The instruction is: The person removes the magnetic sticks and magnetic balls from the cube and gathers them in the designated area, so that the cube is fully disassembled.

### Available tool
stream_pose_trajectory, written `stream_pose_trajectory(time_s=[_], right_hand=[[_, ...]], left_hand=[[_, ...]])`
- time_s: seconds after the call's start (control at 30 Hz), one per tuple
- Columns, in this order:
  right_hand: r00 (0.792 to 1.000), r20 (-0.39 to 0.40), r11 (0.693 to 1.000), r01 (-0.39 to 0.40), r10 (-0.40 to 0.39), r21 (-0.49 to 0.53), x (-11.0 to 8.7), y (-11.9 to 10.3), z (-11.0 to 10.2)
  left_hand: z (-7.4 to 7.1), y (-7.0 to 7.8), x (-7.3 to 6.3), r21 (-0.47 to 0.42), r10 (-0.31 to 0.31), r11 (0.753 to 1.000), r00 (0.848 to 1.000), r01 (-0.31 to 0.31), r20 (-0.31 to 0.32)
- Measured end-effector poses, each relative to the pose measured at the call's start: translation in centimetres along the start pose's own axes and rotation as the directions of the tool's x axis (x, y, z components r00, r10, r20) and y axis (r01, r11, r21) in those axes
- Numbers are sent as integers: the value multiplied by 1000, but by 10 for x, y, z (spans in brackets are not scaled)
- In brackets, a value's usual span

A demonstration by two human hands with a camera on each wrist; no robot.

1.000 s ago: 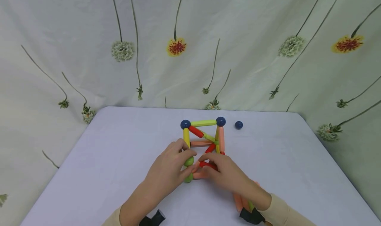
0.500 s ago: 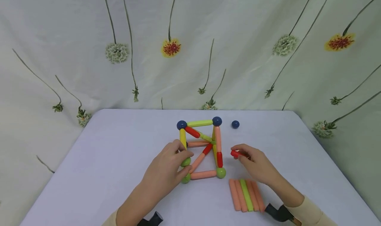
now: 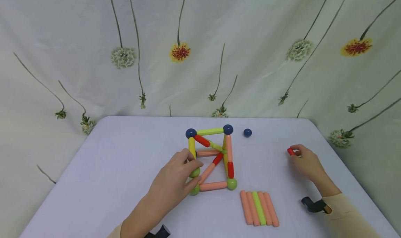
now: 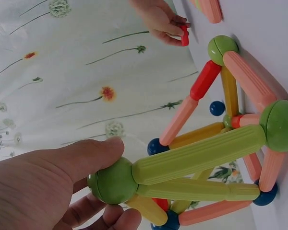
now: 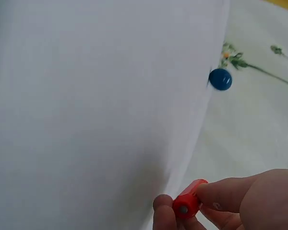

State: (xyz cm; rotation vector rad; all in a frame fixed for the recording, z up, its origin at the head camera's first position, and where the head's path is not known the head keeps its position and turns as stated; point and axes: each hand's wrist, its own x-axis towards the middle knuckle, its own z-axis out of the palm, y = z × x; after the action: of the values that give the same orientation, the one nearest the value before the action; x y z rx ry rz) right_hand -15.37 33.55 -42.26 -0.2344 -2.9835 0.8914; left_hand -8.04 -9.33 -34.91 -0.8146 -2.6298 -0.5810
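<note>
My left hand [image 3: 173, 177] pinches a green ball [image 4: 114, 181] at an upper corner of a frame built from magnetic rods and balls. From that ball a long yellow-green rod [image 4: 199, 154] runs to another green ball [image 4: 282, 125]. Blue balls [image 3: 228, 129] mark the frame's far top corners, and a short red rod [image 3: 230, 169] joins a pink rod on its right side. Well to the right of the frame, my right hand [image 3: 308, 163] holds a short red rod [image 5: 187, 203] between thumb and fingers, above the table.
Several pink rods [image 3: 245, 207] and a yellow-green rod [image 3: 258, 208] lie side by side in front of the frame's right corner. A loose blue ball [image 3: 247, 133] sits near the table's back edge. A patterned cloth [image 3: 263, 57] hangs behind the white table [image 3: 125, 154].
My right hand has moved away from the frame to the right, carrying the short red rod. The left hand stays on the green ball.
</note>
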Motion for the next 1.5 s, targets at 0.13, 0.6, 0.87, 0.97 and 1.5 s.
stream_pose_trajectory(time_s=[0.13, 0.6, 0.87, 0.97, 1.5], right_hand=[[999, -35, 994, -9, 5, -111, 7, 17, -8], [996, -2, 982, -89, 90, -166, 10, 21, -21], [999, -32, 986, -19, 14, -163, 11, 15, -20], [994, -91, 987, 45, -59, -154, 7, -4, -15], [846, -122, 854, 519, -519, -36, -32, -177, 29]], left_hand=[[0, 0, 1, -16, 13, 1000, 1000, -13, -7], [-3, 1, 3, -5, 38, 999, 999, -38, -16], [-3, 1, 3, -1, 36, 999, 999, -36, -12], [-3, 1, 2, 1, 28, 1000, 1000, -28, -4], [-2, 2, 1, 18, -1, 1000, 1000, 1, 17]])
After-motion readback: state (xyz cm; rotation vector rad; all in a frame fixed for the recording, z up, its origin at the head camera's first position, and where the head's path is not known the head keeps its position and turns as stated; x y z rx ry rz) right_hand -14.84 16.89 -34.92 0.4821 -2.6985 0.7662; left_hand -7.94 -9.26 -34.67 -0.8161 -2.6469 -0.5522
